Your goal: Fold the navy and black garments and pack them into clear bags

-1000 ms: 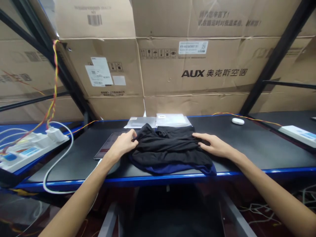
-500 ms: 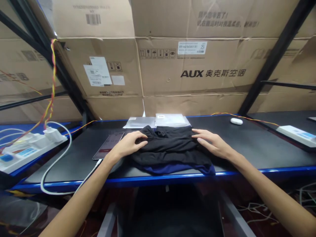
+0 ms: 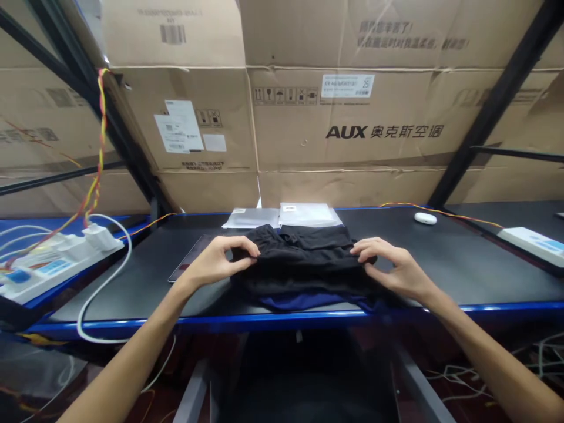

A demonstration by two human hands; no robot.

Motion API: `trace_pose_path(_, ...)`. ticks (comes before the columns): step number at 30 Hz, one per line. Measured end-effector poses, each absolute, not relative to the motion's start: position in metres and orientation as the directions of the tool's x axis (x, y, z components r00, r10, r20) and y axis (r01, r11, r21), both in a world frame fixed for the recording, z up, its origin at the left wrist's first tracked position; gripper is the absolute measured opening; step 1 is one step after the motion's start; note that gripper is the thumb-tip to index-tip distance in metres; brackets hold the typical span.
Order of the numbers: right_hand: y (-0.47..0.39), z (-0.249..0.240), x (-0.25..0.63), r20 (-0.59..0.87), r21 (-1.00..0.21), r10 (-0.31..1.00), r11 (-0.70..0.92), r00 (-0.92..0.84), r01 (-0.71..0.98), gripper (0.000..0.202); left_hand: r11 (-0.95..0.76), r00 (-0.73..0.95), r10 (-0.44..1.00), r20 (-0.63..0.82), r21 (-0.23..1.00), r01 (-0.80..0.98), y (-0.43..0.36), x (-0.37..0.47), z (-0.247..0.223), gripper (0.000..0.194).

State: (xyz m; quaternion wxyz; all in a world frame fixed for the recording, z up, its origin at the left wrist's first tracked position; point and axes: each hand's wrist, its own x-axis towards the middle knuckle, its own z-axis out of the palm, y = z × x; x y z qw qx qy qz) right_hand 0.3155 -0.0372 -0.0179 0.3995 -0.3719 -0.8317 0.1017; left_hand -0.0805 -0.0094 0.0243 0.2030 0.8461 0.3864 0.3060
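Note:
A folded black garment (image 3: pixel 304 267) lies bunched near the front of the dark tabletop. Its kind is hard to make out among the folds. Dark blue cloth (image 3: pixel 308 301) peeks out beneath its front edge. My left hand (image 3: pixel 218 258) pinches the garment's left side between thumb and fingertips. On the opposite side, my right hand (image 3: pixel 396 267) grips the cloth in the same way, fingers curled toward the thumb. Behind the garment rest clear plastic packets (image 3: pixel 308 215) with small white labels. A phone (image 3: pixel 189 258) lies partly hidden behind my left hand.
Power strips sit at the left (image 3: pixel 66 258) and right (image 3: pixel 535 244), with white cables (image 3: pixel 106 276) looping over the left front edge. A white earbud case (image 3: pixel 425 218) is at the back right. Cardboard (image 3: pixel 286 141) walls the rear, between black metal posts (image 3: pixel 489 106).
Both hands have closed into pinches on the garment's sides and come slightly nearer. The front folds have been drawn flatter and wider. The view has shifted a little.

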Motion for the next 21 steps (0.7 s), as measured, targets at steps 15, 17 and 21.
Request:
trace_pose_path(15, -0.044, -0.004, 0.318, 0.330, -0.602, 0.845, 0.532, -0.421, 0.595, 0.024, -0.600, 0.616, 0.774, 0.146, 0.480, 0.640, 0.001, -0.064, 0.035, 0.024)
trace_pose_path(17, -0.029, -0.002, 0.322, 0.415, -0.604, 0.855, 0.514, -0.310, 0.609, 0.026, -0.644, 0.618, 0.752, 0.231, 0.461, 0.611, 0.016, -0.052, 0.037, 0.023)
trace_pose_path(21, 0.007, -0.005, 0.331, 0.464, -0.483, 0.825, 0.540, -0.322, 0.690, 0.041, -0.740, 0.695, 0.665, 0.275, 0.369, 0.563, 0.049, -0.030, 0.032, 0.034)
